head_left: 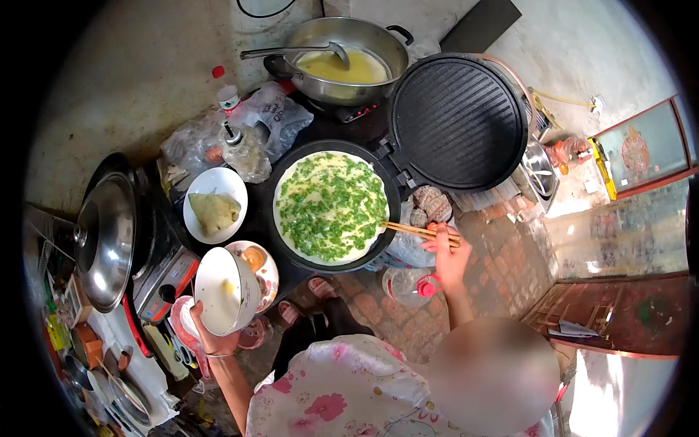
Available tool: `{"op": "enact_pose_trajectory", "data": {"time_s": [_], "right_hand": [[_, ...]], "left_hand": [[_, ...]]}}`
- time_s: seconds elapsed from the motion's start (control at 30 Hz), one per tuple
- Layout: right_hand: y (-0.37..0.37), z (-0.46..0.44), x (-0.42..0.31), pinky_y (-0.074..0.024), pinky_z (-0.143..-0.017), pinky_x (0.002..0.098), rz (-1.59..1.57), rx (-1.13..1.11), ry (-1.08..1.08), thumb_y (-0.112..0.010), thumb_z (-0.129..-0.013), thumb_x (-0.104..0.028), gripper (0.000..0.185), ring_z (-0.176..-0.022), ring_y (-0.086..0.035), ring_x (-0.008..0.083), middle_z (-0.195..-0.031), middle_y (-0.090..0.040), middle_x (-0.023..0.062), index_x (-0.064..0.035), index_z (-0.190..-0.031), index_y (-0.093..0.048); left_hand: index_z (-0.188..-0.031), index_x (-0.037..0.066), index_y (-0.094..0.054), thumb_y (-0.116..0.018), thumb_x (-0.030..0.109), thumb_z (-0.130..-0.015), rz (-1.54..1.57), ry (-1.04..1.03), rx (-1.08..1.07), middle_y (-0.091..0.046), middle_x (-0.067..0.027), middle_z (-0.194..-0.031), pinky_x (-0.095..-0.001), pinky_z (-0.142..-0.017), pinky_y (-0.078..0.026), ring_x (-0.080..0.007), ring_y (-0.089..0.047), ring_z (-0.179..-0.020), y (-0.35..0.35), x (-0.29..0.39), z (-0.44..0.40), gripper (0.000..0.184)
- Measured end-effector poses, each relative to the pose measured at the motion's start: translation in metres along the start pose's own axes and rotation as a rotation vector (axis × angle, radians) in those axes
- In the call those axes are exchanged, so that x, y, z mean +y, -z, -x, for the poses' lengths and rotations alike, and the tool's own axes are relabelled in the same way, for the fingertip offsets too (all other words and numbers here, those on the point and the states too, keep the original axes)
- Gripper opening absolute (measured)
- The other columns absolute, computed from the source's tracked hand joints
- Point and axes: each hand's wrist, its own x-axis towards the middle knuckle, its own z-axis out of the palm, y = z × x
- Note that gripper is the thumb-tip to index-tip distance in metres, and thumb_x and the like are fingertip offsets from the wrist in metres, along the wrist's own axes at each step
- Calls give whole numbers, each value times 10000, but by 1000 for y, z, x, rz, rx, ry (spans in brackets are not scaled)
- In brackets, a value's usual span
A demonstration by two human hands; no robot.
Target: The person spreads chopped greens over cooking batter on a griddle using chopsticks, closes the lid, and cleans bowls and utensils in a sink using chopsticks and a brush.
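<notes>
My left hand (212,335) grips a white bowl (211,306) that is tilted, with a little yellowish liquid at its bottom. Between the fingers of my right hand (453,256) is a pair of chopsticks (411,230), their tips at the right edge of a round pancake (331,207). Chopped green bits cover the pale pancake, which lies flat in a black electric griddle (275,231). The griddle's ridged lid (459,120) stands open to the upper right. A plate with a folded pancake piece (213,213) lies left of the griddle.
Behind the griddle sits a steel pot (397,54) holding yellow liquid and a ladle (336,52). A lidded wok (109,240) is at the left. A patterned bowl (268,273) is beside my left hand. A plastic bottle (404,284) stands on the brick floor.
</notes>
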Motion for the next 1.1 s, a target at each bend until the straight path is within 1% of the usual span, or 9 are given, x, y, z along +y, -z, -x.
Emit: {"op": "enact_pose_trajectory", "data": {"time_s": [0.1,0.3,0.37,0.5,0.6,0.67,0.77,1.0,1.1], "right_hand": [[4,2,-2,-487,-499,226,-5,51,31,-497,-892,-200,303,-563,-618,161,-710,-612,113,88,-862,-586],[-10,4,0,-487,-499,227,0,-22,32,-496,-893,-195,309,-556,-617,163,-710,-611,120,102,-862,-576],[-11,6,-5,-486,-508,224,-20,-17,28,-501,-889,-185,284,-563,-616,150,-691,-610,107,84,-854,-584],[-24,1,-8,-483,-525,217,-66,3,52,-512,-886,-186,266,-576,-615,132,-665,-615,93,64,-851,-595],[-44,-6,-3,-494,-519,218,-46,-40,105,-515,-888,-183,277,-569,-621,154,-708,-619,109,85,-888,-585],[-58,-5,-4,-498,-532,218,-50,-53,130,-511,-890,-166,260,-585,-625,151,-716,-622,106,82,-900,-586],[-75,-5,2,-495,-534,225,-141,-36,158,-521,-880,-137,239,-592,-612,119,-638,-608,82,81,-812,-594],[-63,-3,-3,-488,-518,214,-93,-4,89,-514,-881,-146,251,-570,-612,125,-653,-619,90,77,-804,-601],[-65,-8,-2,-486,-514,213,-66,-17,139,-513,-883,-149,247,-577,-610,121,-658,-625,91,69,-805,-602]], "left_hand": [[-1232,89,-436,-496,455,-762,-160,68,-160,-503,-76,-1189,-411,-893,-397,-249,-486,-1080,22,1,-8,599],[-1228,82,-438,-499,436,-764,-208,4,-224,-508,-81,-1178,-398,-900,-392,-251,-491,-1072,19,2,-8,587],[-960,154,-479,-560,277,-747,9,-21,6,-525,-69,-955,-489,-664,-513,-273,-549,-888,4,2,-2,259],[-943,146,-475,-554,288,-750,13,-32,11,-526,-75,-969,-483,-664,-513,-270,-553,-893,-1,5,1,253],[-1026,148,-497,-534,345,-756,-91,-57,-93,-534,-72,-1031,-472,-737,-490,-267,-541,-951,18,4,-6,336],[-1152,137,-481,-511,411,-754,-19,146,-126,-530,-65,-1109,-455,-819,-451,-258,-518,-1016,44,3,-22,484],[-1232,77,-433,-509,447,-760,-19,141,-199,-499,-78,-1196,-392,-910,-380,-243,-484,-1081,51,4,-22,605],[-1230,78,-434,-488,442,-770,-16,82,-154,-502,-73,-1189,-392,-908,-381,-238,-485,-1080,47,9,-13,590],[-1114,189,-464,-505,443,-736,-124,-54,-39,-519,-37,-1108,-455,-817,-446,-228,-512,-1016,33,11,-6,458]]}}
